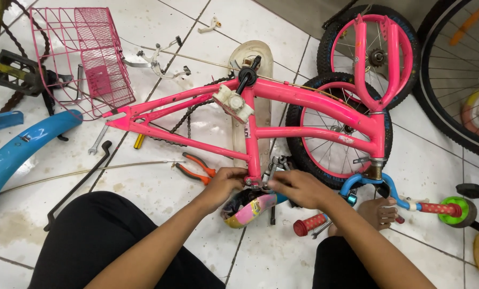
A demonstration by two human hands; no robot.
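Both hands, left hand (224, 182) and right hand (298, 188), grip the seat post clamp (258, 181) between them.

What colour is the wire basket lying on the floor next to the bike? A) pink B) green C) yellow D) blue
A: the wire basket on the tiled floor is pink, like the bike frame that both hands are working on.

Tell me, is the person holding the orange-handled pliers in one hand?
No, the pliers lie on the tiled floor, while both hands grip the pink bicycle frame.
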